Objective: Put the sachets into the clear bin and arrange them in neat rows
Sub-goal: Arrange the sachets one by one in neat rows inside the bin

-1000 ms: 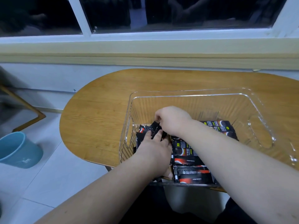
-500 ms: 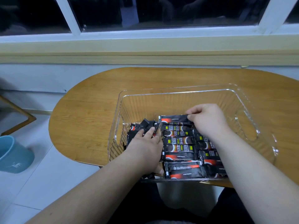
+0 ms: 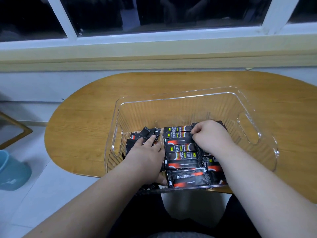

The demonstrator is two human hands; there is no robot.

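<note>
sachets (image 3: 181, 148): laid in rows inside the clear bin (image 3: 171, 107), set on the bench (image 3: 82, 126)
left grip (image 3: 147, 152): fingers straight, pressed flat on loose sachets
right grip (image 3: 211, 136): fingers curled, pinched on sachets' ends

place: home-like room | evidence: oval wooden table (image 3: 82, 127), dark window (image 3: 154, 14), tiled floor (image 3: 34, 194), blue wastebasket (image 3: 12, 172)

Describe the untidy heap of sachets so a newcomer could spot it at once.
Find the clear bin on the wooden table. At its left end, under the left hand, lies the heap; unlike the flat rows beside it, its sachets point every way.
</note>
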